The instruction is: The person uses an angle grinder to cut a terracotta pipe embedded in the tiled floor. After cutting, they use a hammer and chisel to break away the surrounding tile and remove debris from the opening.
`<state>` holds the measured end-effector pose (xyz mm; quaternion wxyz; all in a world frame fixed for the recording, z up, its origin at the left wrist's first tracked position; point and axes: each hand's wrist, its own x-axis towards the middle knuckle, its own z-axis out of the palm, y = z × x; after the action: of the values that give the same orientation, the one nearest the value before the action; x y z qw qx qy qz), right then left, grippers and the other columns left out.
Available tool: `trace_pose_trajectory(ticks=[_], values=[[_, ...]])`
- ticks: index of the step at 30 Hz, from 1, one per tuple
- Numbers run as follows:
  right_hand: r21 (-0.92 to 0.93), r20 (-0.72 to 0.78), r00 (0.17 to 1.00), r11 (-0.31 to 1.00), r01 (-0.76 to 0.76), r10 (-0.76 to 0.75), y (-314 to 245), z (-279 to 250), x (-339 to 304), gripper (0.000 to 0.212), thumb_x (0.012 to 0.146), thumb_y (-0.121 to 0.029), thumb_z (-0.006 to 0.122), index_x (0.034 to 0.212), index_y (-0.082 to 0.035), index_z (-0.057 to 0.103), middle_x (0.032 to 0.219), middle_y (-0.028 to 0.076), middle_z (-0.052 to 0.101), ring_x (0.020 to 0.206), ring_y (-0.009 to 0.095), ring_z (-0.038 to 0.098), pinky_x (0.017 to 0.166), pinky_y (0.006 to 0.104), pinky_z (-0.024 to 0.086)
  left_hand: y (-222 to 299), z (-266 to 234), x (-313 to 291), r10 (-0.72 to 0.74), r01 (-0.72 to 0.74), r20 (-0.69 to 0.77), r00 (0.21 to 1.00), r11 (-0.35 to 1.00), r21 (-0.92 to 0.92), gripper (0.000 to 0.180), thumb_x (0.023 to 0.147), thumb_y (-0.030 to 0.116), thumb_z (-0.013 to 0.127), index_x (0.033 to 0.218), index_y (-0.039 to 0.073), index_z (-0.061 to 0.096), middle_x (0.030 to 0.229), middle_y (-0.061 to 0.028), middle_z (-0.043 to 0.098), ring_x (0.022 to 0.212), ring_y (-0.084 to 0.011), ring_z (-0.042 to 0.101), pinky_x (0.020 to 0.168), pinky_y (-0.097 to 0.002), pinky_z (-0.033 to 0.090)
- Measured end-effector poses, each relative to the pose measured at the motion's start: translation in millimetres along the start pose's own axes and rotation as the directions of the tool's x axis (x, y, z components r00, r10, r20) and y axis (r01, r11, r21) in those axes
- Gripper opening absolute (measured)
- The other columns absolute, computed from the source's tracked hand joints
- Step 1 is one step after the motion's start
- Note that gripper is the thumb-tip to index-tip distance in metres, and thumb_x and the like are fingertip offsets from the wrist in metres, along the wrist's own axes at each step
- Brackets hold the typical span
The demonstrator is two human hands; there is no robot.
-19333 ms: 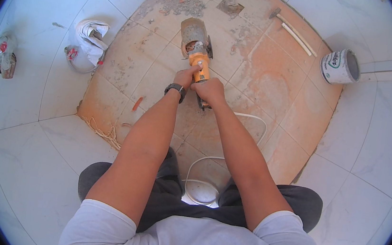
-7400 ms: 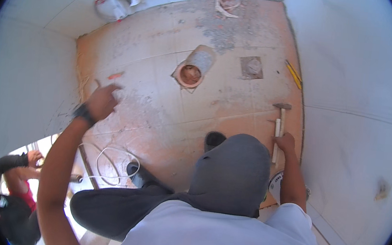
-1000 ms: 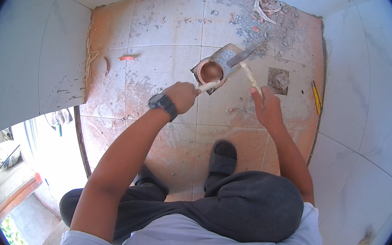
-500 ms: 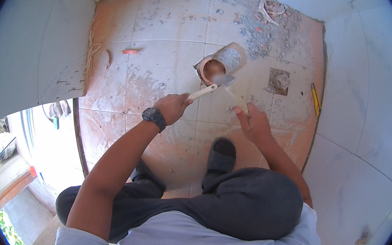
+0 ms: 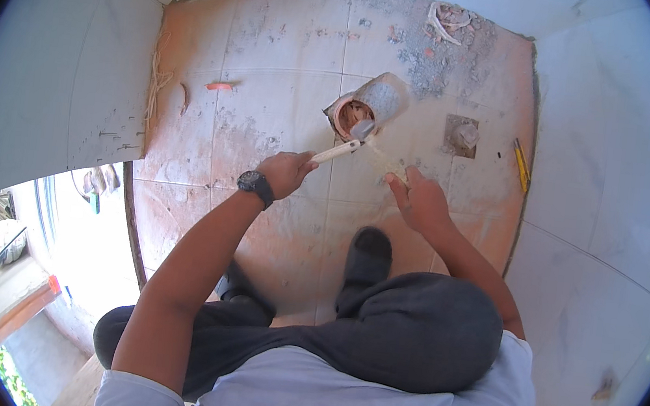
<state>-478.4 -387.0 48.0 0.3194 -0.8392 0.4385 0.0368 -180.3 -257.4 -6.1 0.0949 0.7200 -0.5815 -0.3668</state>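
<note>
My left hand, with a black watch on its wrist, is closed round the pale handle of a putty knife. The knife's metal blade lies at the mouth of an orange-rimmed pipe, where crumpled brown material shows inside. A rough grey and white section extends from the opening toward the far right. My right hand grips a pale, bristly, brush-like thing, its tip near the blade. Motion blur keeps its exact kind unclear.
Dusty floor tiles surround the pipe. Grey rubble and a white ring-like scrap lie far right. Nearer are a square floor recess and a yellow utility knife by the right wall. An orange scrap lies left; a doorway opens lower left.
The putty knife's blade has shifted slightly left, over the pipe's mouth. The brown material inside shows more clearly. My right hand has moved slightly, still gripping the bristly thing.
</note>
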Motion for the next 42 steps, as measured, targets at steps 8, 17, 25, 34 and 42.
trace_pose_trajectory(ticks=[8,17,25,34,42], values=[[-0.06,0.03,0.999,0.998,-0.011,0.013,8.7,4.2,-2.6,0.053,0.104,-0.052,0.054,0.095,0.001,0.059,0.074,0.029,0.066,0.074,0.049,0.067,0.069,0.0585,0.052,6.8,-6.5,1.8,0.043,-0.039,-0.032,0.999,0.991,0.128,0.044,0.109,0.041,0.047,0.138,0.012,0.06,0.094,-0.0199,0.072,0.085,-0.041,0.069,0.078,-0.0523,0.055],[0.115,-0.13,0.989,0.992,-0.049,0.064,15.5,-3.8,0.8,0.062,0.103,-0.056,0.054,0.096,0.005,0.059,0.072,0.032,0.063,0.075,0.052,0.065,0.066,0.0571,0.05,32.3,-1.2,-1.2,-0.249,0.191,-0.158,0.955,0.93,-0.313,0.04,0.107,0.042,0.05,0.123,0.011,0.07,0.08,-0.0242,0.069,0.082,-0.0467,0.068,0.072,-0.0545,0.054],[0.14,-0.09,0.992,0.987,-0.076,0.089,20.0,-2.4,3.4,0.062,0.103,-0.056,0.055,0.092,0.005,0.059,0.07,0.032,0.062,0.073,0.052,0.065,0.064,0.0557,0.05,28.3,1.8,-4.6,-0.13,0.122,-0.138,0.982,0.99,-0.067,0.04,0.108,0.04,0.049,0.127,0.01,0.068,0.084,-0.0242,0.07,0.084,-0.0453,0.069,0.074,-0.0546,0.054],[0.228,-0.134,0.986,0.971,-0.067,0.099,11.5,-10.3,4.6,0.062,0.103,-0.056,0.055,0.092,0.005,0.058,0.068,0.031,0.061,0.071,0.051,0.065,0.062,0.054,0.05,42.6,-14.9,-3.0,-0.1,0.106,-0.074,0.992,0.992,0.075,0.038,0.109,0.038,0.047,0.126,0.008,0.064,0.084,-0.0219,0.071,0.084,-0.044,0.069,0.075,-0.0561,0.054],[0.046,0.029,0.996,0.995,-0.088,0.087,3.9,1.8,7.2,0.056,0.104,-0.051,0.055,0.096,0.004,0.059,0.072,0.029,0.064,0.074,0.05,0.066,0.066,0.0551,0.05,53.8,-25.3,-0.3,-0.114,0.112,-0.003,0.993,0.975,0.192,0.04,0.109,0.041,0.045,0.127,0.01,0.063,0.089,-0.0199,0.072,0.088,-0.0411,0.07,0.077,-0.0549,0.055]])
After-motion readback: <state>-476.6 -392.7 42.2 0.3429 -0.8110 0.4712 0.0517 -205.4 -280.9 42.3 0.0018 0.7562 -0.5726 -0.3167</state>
